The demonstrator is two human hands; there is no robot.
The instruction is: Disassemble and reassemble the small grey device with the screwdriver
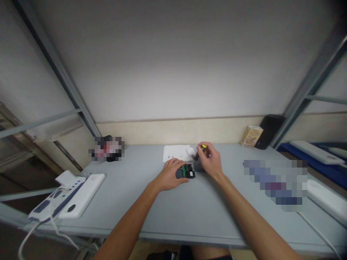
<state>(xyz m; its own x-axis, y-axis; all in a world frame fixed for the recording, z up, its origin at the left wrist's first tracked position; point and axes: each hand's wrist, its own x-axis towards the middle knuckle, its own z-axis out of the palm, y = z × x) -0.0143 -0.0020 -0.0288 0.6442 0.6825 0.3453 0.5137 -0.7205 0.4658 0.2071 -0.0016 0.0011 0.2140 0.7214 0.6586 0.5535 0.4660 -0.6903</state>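
My left hand (171,175) is wrapped round a small black electronic device (190,174) whose green circuit board lies exposed, holding it down on the desk. Between the fingers of my right hand (211,160) is a screwdriver (203,147) with a yellow-and-black handle, held just right of the device. Its tip is too small to make out. Behind both hands a white sheet of paper (173,150) lies flat, with several tiny dark pieces on it. A small white object (190,151) sits at the sheet's right side. Something dark grey (200,167) shows under my right hand, partly hidden.
On the left of the grey desk (173,216) are a power strip (58,198) with cables and a white flat box (84,196). A yellow box (251,136) and a black object (269,130) stand at the back right. Blurred-out items lie at both sides.
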